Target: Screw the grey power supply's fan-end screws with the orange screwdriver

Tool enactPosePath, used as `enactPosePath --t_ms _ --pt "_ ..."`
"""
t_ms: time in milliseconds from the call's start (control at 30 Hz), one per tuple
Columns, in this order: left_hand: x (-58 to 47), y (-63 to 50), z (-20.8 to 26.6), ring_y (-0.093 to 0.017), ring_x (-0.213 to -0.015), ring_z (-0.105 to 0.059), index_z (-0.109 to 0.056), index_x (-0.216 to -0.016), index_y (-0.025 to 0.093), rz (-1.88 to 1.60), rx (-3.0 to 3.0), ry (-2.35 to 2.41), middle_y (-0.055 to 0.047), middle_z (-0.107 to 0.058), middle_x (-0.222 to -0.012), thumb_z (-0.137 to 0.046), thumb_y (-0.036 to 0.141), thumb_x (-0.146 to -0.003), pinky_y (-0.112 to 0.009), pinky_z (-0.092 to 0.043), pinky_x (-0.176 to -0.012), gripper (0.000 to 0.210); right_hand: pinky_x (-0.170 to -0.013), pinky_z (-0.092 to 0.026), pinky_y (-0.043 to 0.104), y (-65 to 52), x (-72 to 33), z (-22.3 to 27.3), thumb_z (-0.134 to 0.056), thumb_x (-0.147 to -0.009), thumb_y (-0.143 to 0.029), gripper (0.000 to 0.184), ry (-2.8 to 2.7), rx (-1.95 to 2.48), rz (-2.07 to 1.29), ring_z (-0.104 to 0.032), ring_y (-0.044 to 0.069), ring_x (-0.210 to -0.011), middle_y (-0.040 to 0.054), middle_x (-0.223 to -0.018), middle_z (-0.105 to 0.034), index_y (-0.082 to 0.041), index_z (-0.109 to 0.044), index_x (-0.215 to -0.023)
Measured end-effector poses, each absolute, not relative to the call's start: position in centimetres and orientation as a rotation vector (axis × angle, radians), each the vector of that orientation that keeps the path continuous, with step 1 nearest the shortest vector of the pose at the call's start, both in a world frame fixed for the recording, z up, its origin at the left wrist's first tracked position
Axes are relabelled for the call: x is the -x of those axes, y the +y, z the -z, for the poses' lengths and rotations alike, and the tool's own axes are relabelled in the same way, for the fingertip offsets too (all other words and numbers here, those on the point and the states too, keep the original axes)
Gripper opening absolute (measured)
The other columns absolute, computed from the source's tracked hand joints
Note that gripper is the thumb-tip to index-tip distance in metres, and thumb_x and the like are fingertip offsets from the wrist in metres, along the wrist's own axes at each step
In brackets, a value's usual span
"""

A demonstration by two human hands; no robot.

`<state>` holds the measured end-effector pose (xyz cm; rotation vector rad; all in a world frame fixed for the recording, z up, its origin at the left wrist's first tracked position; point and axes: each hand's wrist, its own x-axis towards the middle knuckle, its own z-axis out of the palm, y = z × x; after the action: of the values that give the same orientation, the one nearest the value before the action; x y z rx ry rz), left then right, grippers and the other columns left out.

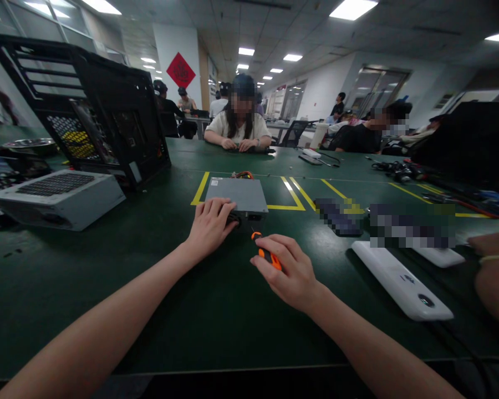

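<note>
1. The left hand (211,221) lies over the near left corner of the power supply (243,195); its fingers are bent and close together on the top, the thumb lower at the near side. Whether it grips or merely rests there cannot be told.
2. The right hand (289,271) is closed around the orange-and-black handle of a screwdriver (270,257), thumb against curled fingers. The shaft points at the power supply's near side; whether its tip touches cannot be told.
3. The power supply lies flat on the green table (233,321), in front of the person, partly within yellow tape (285,208). Wires (244,175) show at its far end.
4. At left stands a black computer case (95,94), its frame open, with parts inside too dim to name.
5. Just beside the case is a metal bowl (45,143); its contents cannot be made out.
6. A second grey metal box (95,200), with a vented top, sits in front of the case.
</note>
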<state>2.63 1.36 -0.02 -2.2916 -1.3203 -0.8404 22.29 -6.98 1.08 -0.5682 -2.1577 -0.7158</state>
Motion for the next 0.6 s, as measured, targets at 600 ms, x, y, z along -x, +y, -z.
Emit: enactPosePath --t_ms 600 --pt "-2.6 0.2 0.4 -0.026 -0.125 -0.036 -0.039 -0.129 0.013 0.827 2.344 -1.275 -0.013 -0.044 -0.132 -0.048 0.021 -0.084 -0.044 -0.023 -0.108 0.047 -0.075 -0.057 0.037 -6.8 -22.1 -1.2 -0.06 -0.076 -0.009 0.025 -2.062 0.6 0.764 -0.053 0.021 -0.099 0.0106 -0.107 -0.051 -0.016 -0.052 -0.099"
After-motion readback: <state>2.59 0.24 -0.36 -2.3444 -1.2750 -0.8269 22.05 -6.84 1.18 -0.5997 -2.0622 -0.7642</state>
